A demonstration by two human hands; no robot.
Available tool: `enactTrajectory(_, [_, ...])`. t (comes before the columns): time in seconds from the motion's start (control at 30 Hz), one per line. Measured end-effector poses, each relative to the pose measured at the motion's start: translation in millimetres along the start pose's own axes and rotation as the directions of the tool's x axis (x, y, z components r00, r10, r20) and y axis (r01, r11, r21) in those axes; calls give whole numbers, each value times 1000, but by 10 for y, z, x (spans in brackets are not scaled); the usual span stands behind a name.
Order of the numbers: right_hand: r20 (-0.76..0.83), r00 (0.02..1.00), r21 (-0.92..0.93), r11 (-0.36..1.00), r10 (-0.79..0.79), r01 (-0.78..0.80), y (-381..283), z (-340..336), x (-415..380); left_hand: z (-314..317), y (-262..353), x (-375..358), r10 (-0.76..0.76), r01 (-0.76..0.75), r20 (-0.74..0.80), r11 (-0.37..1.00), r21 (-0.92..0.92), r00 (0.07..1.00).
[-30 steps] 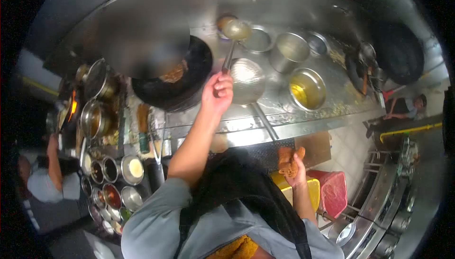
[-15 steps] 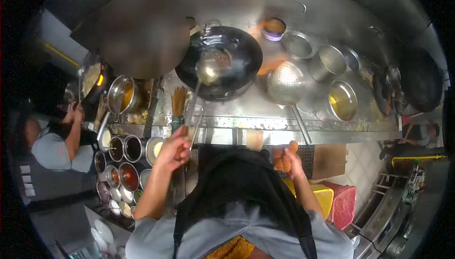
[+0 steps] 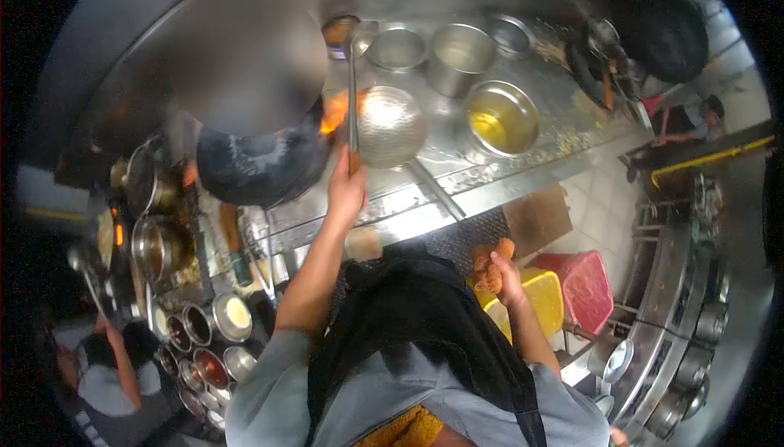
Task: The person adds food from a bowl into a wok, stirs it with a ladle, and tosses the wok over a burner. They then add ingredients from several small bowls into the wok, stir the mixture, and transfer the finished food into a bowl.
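My left hand (image 3: 347, 194) is wrapped round the wooden handle of a ladle (image 3: 354, 104), whose bowl is up beside a small container with a purple band (image 3: 339, 34) at the back of the stove. My right hand (image 3: 508, 277) grips a folded orange-brown cloth (image 3: 488, 265) near my waist. A black wok (image 3: 261, 161) sits left of the ladle, partly hidden by a large blurred dark round shape. Orange flame shows between the wok and a perforated strainer (image 3: 392, 127), which lies on the steel stove top with its handle toward me.
Behind and right of the strainer stand metal pots (image 3: 460, 59) and a bowl of yellow liquid (image 3: 504, 118). Sauce containers (image 3: 212, 368) are at the lower left. Yellow and red bins (image 3: 576, 288) stand right. One co-worker (image 3: 106, 373) is at far left, another (image 3: 690, 120) at far right.
The view has turned to the right. My left hand has carried the ladle out of the wok, rightward to the back containers. My right hand still grips the cloth.
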State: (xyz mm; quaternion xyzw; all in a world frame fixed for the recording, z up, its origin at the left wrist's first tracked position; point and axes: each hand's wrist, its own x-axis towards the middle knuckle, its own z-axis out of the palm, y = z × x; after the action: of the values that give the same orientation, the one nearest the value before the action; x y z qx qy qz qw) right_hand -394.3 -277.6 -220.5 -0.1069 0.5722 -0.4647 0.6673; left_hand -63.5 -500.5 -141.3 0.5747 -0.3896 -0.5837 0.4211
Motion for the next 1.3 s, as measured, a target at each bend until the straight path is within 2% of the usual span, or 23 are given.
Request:
enactTrajectory(0.07, [-96,995,78,997,-2,10,2,-258,-87,554,-120,710,83,-84,58,996,6,995])
enactTrajectory(0.13, [-131,991,107,994,-4,18,-81,-406,-272,1133,-212,1414,52,-52,-4,998,36,999])
enactTrajectory(0.2, [-154,988,171,985,2,25,-85,-580,-405,1567,-246,2008,-134,135,22,986,-98,991])
enactTrajectory(0.23, [-172,985,169,985,-6,35,-69,-643,-480,1760,-267,2322,-137,140,41,985,-103,990])
enactTrajectory(0.27, [-202,979,178,983,-12,48,-63,-686,-541,1928,-256,2607,-292,315,127,805,-502,948])
enactTrajectory(0.3, [-229,973,185,981,-16,60,-54,-732,-610,2019,-236,2755,-390,434,266,446,-783,881])
enactTrajectory(0.33, [-182,983,192,981,14,21,-82,-770,-682,2015,-200,2792,-385,433,271,439,-787,882])
enactTrajectory(0.4, [-234,972,191,980,-8,55,-48,-749,-745,1894,-172,2815,30,513,513,-97,-853,858])
enactTrajectory(0.43, [-280,960,196,977,-29,86,-82,-666,-759,1817,-145,2744,34,499,499,-100,-861,866])
enactTrajectory(0.5, [-238,971,197,978,-22,71,-94,-548,-707,1589,-107,2432,237,518,466,-259,-815,852])
enactTrajectory(0.6, [-136,991,169,985,1,22,-92,-397,-509,1195,-22,1898,341,586,496,-251,-770,798])
enactTrajectory(0.67, [8,965,-251,933,-264,257,-27,-293,-229,863,84,1526,361,570,474,-238,-786,804])
enactTrajectory(0.8, [227,957,-411,873,-181,262,-136,606,171,24,355,626,367,585,509,-131,-800,778])
enactTrajectory(0.87, [357,894,-453,787,-270,419,51,1081,459,-446,417,191,344,553,499,-75,-830,795])
enactTrajectory(0.93, [487,856,-563,687,-173,459,311,1514,816,-853,477,-268,321,532,498,-22,-846,805])
enactTrajectory(1.0, [543,825,-531,698,-154,480,650,2015,1036,-1226,543,-735,136,417,442,178,-891,887])
enactTrajectory(1.03, [545,824,-560,665,-153,494,898,2186,1240,-1397,552,-924,140,403,429,183,-897,892])
enactTrajectory(1.1, [573,810,-596,616,-123,515,1363,2398,1624,-1732,534,-1245,-42,372,384,363,-854,922])
enactTrajectory(1.13, [580,806,-592,618,-120,518,1434,2463,1614,-1909,473,-1358,-107,365,353,414,-834,929])
enactTrajectory(1.2, [731,679,-569,485,-70,663,1530,2582,1582,-2236,398,-1589,-241,357,269,505,-785,932])
enactTrajectory(1.23, [735,674,-563,487,-74,668,1511,2652,1493,-2407,305,-1685,-291,348,217,549,-760,932])
enactTrajectory(1.27, [710,688,-576,439,-149,689,1430,2709,1364,-2606,171,-1764,-335,373,229,468,-801,914])
enactTrajectory(1.3, [680,699,-594,392,-223,703,1339,2758,1219,-2729,132,-1889,-309,327,179,542,-774,934])
